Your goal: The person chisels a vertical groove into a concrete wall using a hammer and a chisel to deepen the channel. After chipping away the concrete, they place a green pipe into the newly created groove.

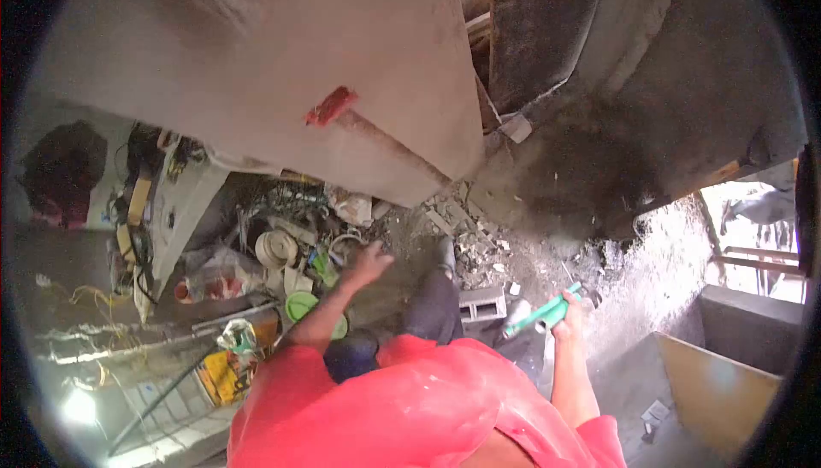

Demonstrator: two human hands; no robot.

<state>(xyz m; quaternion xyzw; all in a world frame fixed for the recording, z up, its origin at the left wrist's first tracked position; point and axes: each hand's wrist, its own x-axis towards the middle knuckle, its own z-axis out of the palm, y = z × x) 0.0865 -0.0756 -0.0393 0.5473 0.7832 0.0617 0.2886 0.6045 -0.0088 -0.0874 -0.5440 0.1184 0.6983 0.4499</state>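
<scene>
Two hands in view, both mine — left hand [368,266] half open, fingers loosely spread, nothing seen in it, near the piled clutter [276,248] and green lid [301,306]. Concrete block [481,305] lies between my hands. Green tubular tool [528,318] sits tilted in my right hand [568,316], fingers closed round it — judged a holding step; shifting it calls for firm grip
</scene>
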